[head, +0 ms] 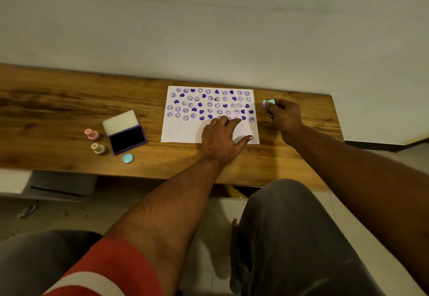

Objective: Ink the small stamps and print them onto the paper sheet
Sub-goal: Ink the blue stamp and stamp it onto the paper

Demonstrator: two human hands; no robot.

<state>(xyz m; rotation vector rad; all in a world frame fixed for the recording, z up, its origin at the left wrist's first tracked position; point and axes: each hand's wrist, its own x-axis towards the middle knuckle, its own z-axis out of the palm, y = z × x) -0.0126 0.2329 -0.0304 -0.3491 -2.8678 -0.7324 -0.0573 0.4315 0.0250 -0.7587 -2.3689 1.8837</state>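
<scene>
A white paper sheet (181, 131) lies on the wooden table, covered in several rows of purple smiley and heart prints. My left hand (221, 136) lies flat on the sheet's lower right part, fingers spread, pressing it down. My right hand (284, 117) hovers just right of the sheet, fingers closed around a small light-blue stamp (269, 103). An open purple ink pad (127, 139) with its lid raised sits left of the sheet. A pink stamp (92, 134) and a cream stamp (98, 148) stand left of the pad.
A round light-blue cap (127, 158) lies on the table in front of the ink pad. The wooden table (58, 110) stands against a pale wall; its right end is near my right hand. My knees are below the front edge.
</scene>
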